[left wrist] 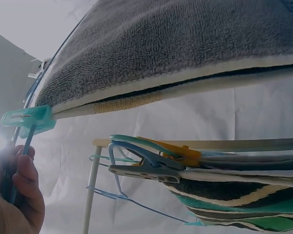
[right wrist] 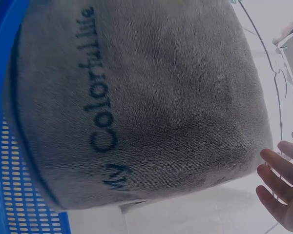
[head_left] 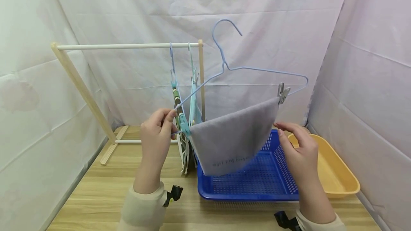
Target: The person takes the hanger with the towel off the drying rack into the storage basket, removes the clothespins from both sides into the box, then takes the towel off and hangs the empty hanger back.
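Head view: your left hand [head_left: 157, 127] is pinching the blue hanger [head_left: 269, 70], right hand [head_left: 300, 150] is gripping nothing, grey towel [head_left: 236, 138] is hanging clipped right of the grip; rail [head_left: 122, 46] beyond is carrying two loaded hangers [head_left: 171, 52], this one apparently pending.

Fuzzy cloth towel [head_left: 237, 134], glossy plastic basket [head_left: 247, 185]

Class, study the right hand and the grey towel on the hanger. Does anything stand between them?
Nothing visible does. The right hand is close beside the edge of the grey towel; whether they touch is unclear. The metal clip sits higher, at the towel's upper corner, and the blue basket lies below; neither blocks the way.
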`<state>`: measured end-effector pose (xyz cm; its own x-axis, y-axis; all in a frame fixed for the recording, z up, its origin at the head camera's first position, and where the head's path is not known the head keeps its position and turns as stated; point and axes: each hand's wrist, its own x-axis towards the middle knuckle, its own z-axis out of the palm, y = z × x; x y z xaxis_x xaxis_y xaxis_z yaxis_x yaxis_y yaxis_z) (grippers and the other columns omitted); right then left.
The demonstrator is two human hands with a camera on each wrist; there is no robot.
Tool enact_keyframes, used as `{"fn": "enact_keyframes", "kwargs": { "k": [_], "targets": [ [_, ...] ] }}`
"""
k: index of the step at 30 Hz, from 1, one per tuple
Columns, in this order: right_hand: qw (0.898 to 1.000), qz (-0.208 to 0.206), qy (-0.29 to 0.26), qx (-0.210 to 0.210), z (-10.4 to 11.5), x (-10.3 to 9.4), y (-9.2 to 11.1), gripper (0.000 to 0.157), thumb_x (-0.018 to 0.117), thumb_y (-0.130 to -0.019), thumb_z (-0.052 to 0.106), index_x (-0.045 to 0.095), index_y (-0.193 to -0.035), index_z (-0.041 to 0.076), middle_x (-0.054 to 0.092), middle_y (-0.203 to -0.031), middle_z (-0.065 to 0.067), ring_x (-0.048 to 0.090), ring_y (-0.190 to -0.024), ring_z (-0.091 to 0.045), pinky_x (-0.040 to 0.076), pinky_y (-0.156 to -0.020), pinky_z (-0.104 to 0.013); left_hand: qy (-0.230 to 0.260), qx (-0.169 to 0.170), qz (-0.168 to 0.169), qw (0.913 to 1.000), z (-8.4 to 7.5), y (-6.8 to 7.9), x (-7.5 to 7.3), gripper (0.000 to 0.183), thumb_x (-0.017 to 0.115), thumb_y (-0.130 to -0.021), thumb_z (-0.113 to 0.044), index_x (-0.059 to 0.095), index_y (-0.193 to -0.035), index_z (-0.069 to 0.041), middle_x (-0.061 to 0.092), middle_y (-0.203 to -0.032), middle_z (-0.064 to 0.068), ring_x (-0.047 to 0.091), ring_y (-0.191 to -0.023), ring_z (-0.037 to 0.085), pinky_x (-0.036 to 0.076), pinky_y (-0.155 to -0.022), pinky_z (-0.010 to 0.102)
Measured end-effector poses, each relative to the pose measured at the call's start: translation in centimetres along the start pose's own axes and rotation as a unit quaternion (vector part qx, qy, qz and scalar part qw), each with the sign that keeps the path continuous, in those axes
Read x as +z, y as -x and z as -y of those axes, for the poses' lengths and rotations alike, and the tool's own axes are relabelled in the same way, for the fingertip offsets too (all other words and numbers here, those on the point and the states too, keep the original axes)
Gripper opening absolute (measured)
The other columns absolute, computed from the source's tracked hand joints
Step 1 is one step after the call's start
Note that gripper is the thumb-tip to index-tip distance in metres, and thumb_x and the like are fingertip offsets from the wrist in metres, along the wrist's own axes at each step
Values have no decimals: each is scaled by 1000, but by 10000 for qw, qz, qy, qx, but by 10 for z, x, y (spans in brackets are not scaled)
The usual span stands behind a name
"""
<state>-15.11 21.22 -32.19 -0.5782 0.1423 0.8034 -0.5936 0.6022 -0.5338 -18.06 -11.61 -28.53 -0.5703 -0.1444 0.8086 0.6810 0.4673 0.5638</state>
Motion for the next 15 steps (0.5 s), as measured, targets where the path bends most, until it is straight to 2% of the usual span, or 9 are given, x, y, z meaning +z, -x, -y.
{"fn": "enact_keyframes", "kwargs": {
  "k": [5,11,15],
  "targets": [
    [10000,-73,-68,-1,0,-2,2,18,60,-94,1,71,-109,1,69,-107,-11,58,-107,-7,40,-98,-20,-26,-131,183,9997,-3,9,-1,20,61,-97,-15,67,-86,0,57,-54,1,53,-42,11,45,-40,19],
    [9981,-526,-228,221,0,-5,2,18,60,-94,-1,71,-108,0,69,-106,-9,59,-104,-7,42,-96,-21,-50,-228,381,9990,-11,19,-4,16,62,-96,-13,66,-87,-1,56,-54,-1,52,-42,8,44,-40,20],
    [9963,-810,-294,26,-2,-5,0,18,61,-90,-7,70,-106,-6,69,-104,-14,60,-100,-7,43,-92,-20,-113,-276,431,9986,-13,26,-6,13,64,-95,-11,66,-86,-2,56,-54,-2,51,-41,6,44,-40,20]
  ]
}}
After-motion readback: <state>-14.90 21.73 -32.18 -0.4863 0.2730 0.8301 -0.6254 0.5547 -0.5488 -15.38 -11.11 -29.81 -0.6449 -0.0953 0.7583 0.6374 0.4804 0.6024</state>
